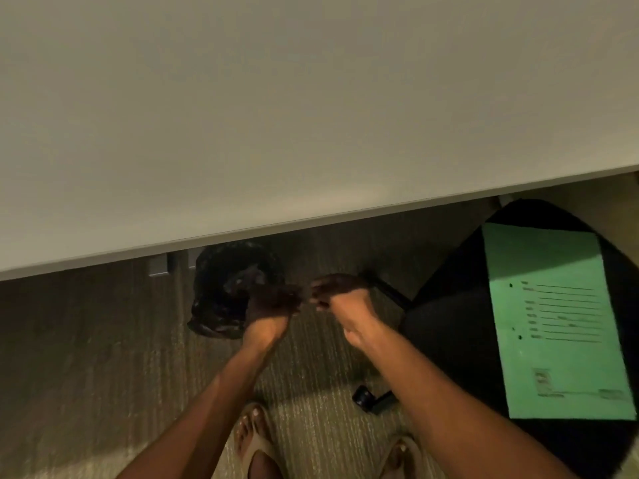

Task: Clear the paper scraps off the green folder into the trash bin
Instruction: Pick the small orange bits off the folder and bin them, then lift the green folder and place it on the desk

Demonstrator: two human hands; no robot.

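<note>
Stage: as both hands were already down by the bin in the middle of the frame, the task looked close to its end, the emptying step either in hand or just finished.
Green folder: the green folder lay flat on a black chair seat at the right of the frame, well apart from the hands; no paper scraps showed on its printed face, which suggested the clearing itself was done.
Trash bin: the trash bin, lined with a dark bag, stood on the carpet just under the desk edge, left of centre.
Left hand: the left hand hovered at the bin's right rim, fingers curled downward; whether it held scraps could not be told in the dim, blurred light.
Right hand: the right hand was just beside the left, a little to the right of the bin, fingers bent; its hold could not be told either.
Scraps: none were plainly visible, in the hands, in the bin or on the floor.
Left to do: probably only shaking off whatever clung to the fingers over the bin and checking the carpet near it for strays.
</note>
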